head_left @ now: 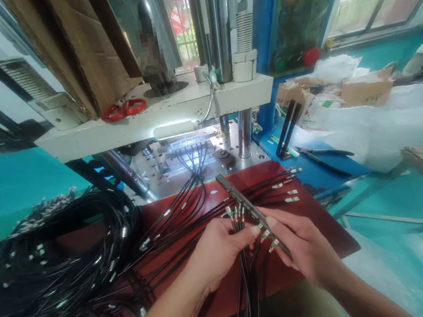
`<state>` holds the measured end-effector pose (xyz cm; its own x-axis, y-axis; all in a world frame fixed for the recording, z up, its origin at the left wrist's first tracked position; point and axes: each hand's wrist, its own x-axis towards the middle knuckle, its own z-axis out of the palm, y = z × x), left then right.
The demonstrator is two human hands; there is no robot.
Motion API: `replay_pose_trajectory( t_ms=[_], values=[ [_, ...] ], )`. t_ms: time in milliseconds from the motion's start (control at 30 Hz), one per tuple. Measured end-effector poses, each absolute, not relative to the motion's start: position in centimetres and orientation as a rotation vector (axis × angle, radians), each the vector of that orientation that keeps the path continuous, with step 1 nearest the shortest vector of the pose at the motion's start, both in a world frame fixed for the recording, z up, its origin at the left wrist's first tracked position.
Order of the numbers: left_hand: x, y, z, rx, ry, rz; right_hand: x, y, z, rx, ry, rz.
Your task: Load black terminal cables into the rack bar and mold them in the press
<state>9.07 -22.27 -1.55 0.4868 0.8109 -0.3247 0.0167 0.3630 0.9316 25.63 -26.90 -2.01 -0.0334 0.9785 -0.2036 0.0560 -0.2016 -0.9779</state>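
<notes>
My left hand is closed around a small bunch of black cables, whose stripped or metal-tipped ends stick up above the fingers. Its thumb reaches to a long dark metal bar with slots along it. My right hand grips the lower end of that bar, which slants up and to the left. Several metal connector ends sit along the bar's lower half, between the two thumbs. More black cables lie across the red-brown board beneath my hands, some with metal plugs at its right side.
A large coil of black cables lies at the left. Ahead stands a press with a white plate, cables running into its lit mould. Red-handled scissors rest on the plate. Pliers lie on the blue surface at right, near white bags.
</notes>
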Motion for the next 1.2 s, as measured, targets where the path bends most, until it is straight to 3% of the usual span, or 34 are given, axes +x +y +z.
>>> replay_pose_trajectory(
  t_ms=[300, 867, 1200],
  values=[
    [7.7, -22.4, -1.8, 0.6, 0.948, 0.863, 25.9, -26.8, -2.8, -1.368, -1.03, 1.429],
    [9.0, -22.7, -1.0, 0.692, 1.149, 0.845, 25.7, -26.8, -2.7, -1.355, -1.054, 1.399],
    [8.9, -22.3, -1.4, 0.666, 1.039, 0.76, 25.8, -26.6, -2.7, -1.339, -1.067, 1.423]
  ],
)
